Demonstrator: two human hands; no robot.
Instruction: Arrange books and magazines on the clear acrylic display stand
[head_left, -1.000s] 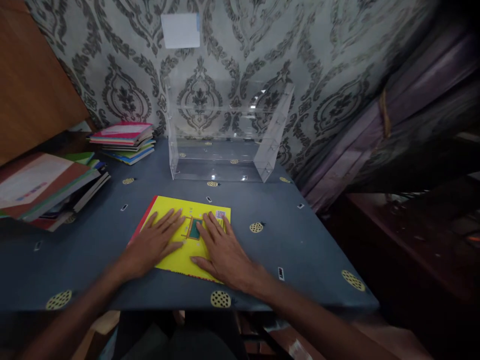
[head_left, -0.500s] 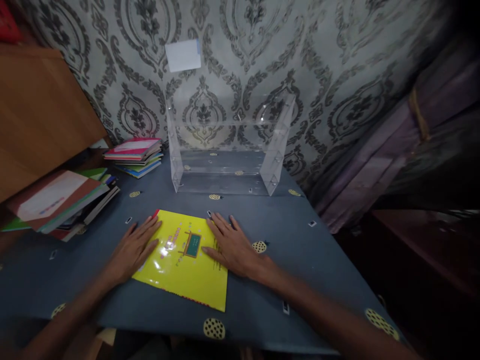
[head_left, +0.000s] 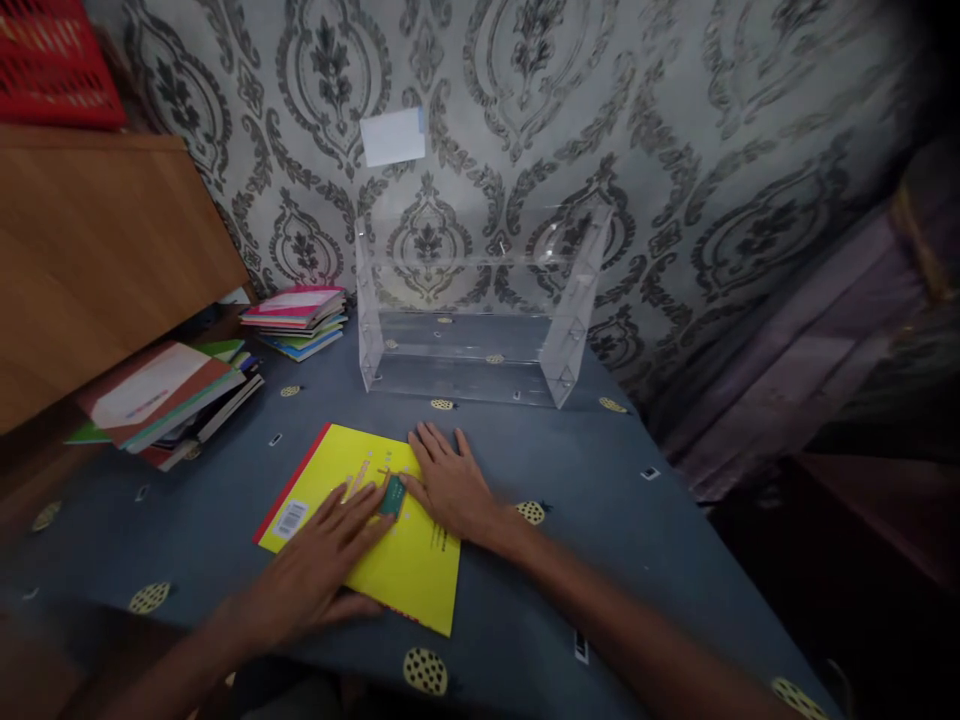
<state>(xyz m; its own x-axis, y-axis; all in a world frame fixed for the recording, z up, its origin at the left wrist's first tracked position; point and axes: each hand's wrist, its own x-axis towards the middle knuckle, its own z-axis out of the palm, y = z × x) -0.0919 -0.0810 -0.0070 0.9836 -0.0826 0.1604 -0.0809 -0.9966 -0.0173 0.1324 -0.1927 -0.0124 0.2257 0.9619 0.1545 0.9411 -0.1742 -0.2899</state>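
Observation:
A yellow book (head_left: 330, 485) with a red spine lies flat on the blue table (head_left: 585, 500) in front of me. My left hand (head_left: 319, 570) rests palm down on its lower middle, fingers spread. On the book's upper right edge my right hand (head_left: 448, 480) lies flat, partly over the tablecloth. A small green picture on the cover shows between the two hands. Neither hand grips anything.
A clear acrylic shelf (head_left: 480, 300) stands against the patterned wall behind the book. Two stacks of books (head_left: 296, 318) (head_left: 169, 400) lie at the left, beside a wooden cabinet (head_left: 97, 260). A curtain (head_left: 810, 330) hangs at the right, past the table's edge.
My left hand has slid from the book's left edge onto its middle. The right hand has shifted slightly left. The view has tilted, so the book now sits more to the left.

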